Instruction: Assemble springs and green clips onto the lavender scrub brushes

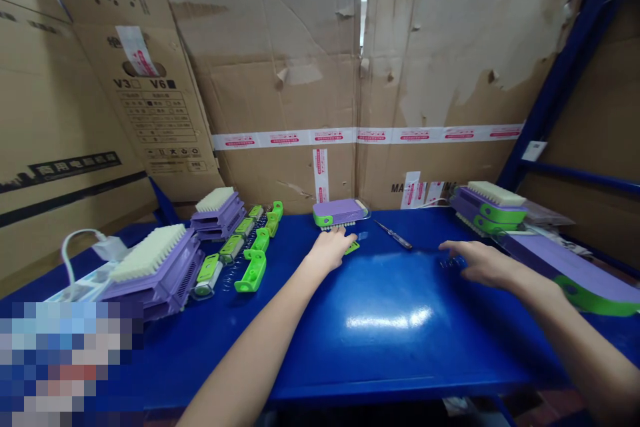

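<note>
My left hand (330, 250) reaches to the middle of the blue table. Its fingers are curled together at a small flat green plastic part (353, 248), partly hidden by the hand. Just behind lies a purple brush (340, 212) with a green end, bristles down. My right hand (483, 263) is at the right, thumb and fingers apart. Beneath its fingertips is a small coil spring (453, 261); the hand does not appear to grip it. A screwdriver (395, 235) with a clear handle lies on the table between my hands.
At left stand stacks of purple brush bodies (155, 273), rows of green brackets (253, 271), small green-topped clear pieces (207, 273) and springs (230, 277). More brushes (493, 207) are stacked at right, near a long purple-and-green piece (575, 267). Cardboard sheets (280, 93) wall the back.
</note>
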Tool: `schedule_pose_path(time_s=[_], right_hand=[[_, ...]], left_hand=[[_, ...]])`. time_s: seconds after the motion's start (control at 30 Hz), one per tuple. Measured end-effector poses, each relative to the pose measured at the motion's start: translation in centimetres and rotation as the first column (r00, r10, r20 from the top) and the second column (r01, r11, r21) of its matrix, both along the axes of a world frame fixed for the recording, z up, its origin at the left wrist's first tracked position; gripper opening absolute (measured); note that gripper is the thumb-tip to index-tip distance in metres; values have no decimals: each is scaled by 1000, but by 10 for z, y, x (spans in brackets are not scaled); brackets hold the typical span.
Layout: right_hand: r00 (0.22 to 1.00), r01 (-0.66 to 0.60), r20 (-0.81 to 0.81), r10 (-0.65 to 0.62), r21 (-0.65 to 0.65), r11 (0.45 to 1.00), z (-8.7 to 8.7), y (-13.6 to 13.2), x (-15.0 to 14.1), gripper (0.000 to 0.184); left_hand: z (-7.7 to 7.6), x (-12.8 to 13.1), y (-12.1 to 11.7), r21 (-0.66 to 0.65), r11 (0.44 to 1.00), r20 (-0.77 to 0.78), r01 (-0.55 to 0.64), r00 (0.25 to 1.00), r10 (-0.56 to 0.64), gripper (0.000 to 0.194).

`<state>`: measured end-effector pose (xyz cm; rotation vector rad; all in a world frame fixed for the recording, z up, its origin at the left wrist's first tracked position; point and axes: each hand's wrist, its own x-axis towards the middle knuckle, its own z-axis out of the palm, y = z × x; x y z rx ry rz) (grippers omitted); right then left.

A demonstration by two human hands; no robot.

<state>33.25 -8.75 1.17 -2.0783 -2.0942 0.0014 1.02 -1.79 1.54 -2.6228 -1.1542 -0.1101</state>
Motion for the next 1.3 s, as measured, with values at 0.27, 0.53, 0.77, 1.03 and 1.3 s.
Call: schedule_pose_path(time_s=[0.27, 0.53, 0.77, 1.03, 1.3], right_hand=[[944, -310, -128, 305, -20, 951, 25, 28, -82, 51], [844, -454, -251, 474, 138, 881, 32, 73, -142, 54], [892, -204, -235, 387, 555, 807, 19, 56, -150, 33], [111, 102, -992, 59, 71, 992, 13, 52, -171, 39], [-354, -154, -934, -55, 0, 988, 12, 53, -169, 16]], left_hand=[[6, 6, -6, 100, 992, 107, 76, 990, -86, 47], [8, 10, -3, 128, 972, 330, 199, 915, -231, 24], [2, 4, 14, -35, 994, 814, 107, 580, -34, 29], [10, 10, 9, -172, 953, 956, 249, 276, 101, 30], [4, 13, 10, -134, 952, 965, 275, 256, 62, 23]])
